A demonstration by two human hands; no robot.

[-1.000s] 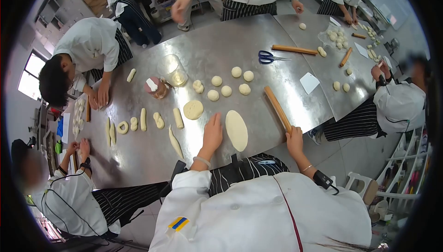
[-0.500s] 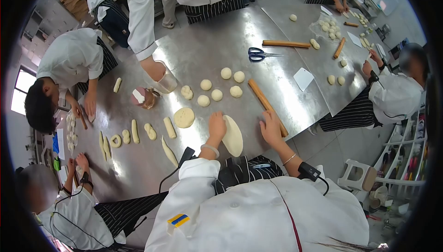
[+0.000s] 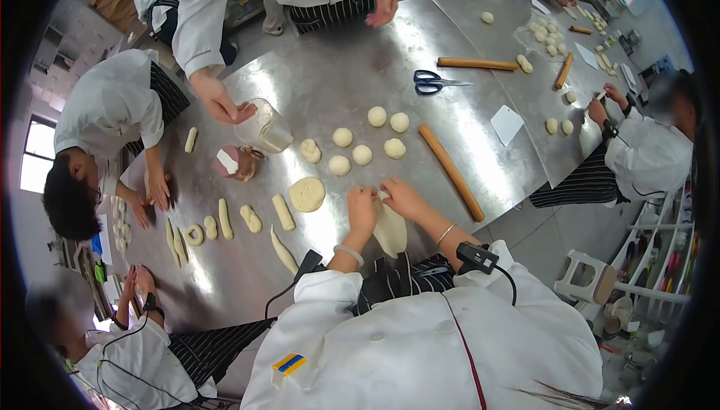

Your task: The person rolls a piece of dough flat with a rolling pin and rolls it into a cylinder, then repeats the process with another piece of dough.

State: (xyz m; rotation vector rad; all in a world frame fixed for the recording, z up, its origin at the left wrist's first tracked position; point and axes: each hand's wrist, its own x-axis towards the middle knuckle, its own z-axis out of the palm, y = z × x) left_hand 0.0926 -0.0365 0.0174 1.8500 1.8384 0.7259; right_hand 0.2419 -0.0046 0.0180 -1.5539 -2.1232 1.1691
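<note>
Gripped the far end of the flattened dough oval [image 3: 391, 231] with curled left hand [image 3: 362, 211] and right hand [image 3: 403, 197]. Lay between the hands and the near edge of the steel table [image 3: 337, 72], left of the rolling pin [image 3: 451, 171].

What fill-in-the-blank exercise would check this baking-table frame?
1. The left hand and right hand pinch the flattened sheet of ____.
2. The rolling pin lies untouched, to the ____ of the right hand.
3. The scissors have ____ handles.
Missing words: dough; right; blue.
</note>
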